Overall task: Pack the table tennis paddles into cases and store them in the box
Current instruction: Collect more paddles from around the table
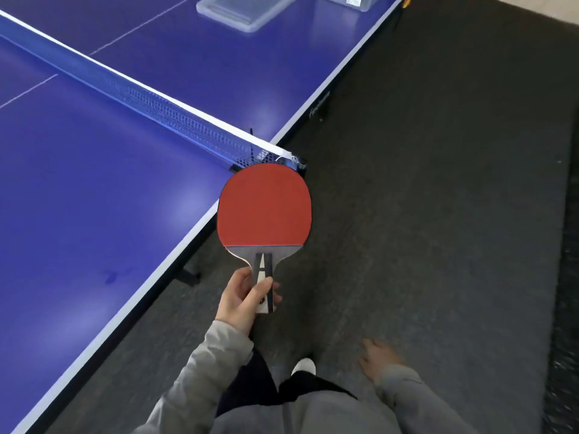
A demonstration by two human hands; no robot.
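My left hand (pixel 247 296) has its grip curled round the paddle (pixel 264 208) by the handle; my right hand (pixel 379 358) hangs loose, empty. Next, I judge: carry it to the clear box (pixel 371 6) on the tabletop (pixel 94 198).

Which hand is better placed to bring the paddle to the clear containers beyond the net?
Left. The left hand grips the paddle by its handle, on the side nearest the table. The right hand hangs low, away from the table, blurred, and appears to hold nothing.
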